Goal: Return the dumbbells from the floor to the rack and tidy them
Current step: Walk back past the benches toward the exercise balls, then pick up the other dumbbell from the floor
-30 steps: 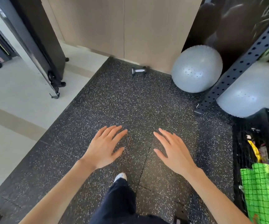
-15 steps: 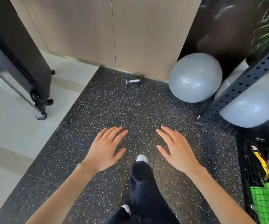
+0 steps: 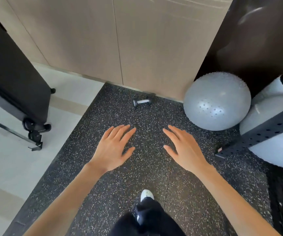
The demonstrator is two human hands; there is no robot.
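Lying on the speckled floor [image 3: 113,106] in the upper middle of the frame, a small dumbbell [image 3: 142,102] sits near the wall. Both hands, left [image 3: 114,148] and right [image 3: 185,149], hover mid-frame with fingers straight, holding nothing.

I see a black rubber floor mat [image 3: 103,116] flecked all over with white and grey specks. The dumbbell [image 3: 142,102] has black heads and a silver handle. The exercise ball [image 3: 217,101] is pale blue-grey, with a patch of small dark dots on its side. The perforated steel beam [image 3: 265,132] is dark grey, patterned with rows of round holes. The wall panels [image 3: 86,40] are beige with a faint wood grain. The tile floor [image 3: 9,159] is off-white, crossed by a tan band. My view shows a white shoe [image 3: 147,195] and a black trouser leg [image 3: 146,222].
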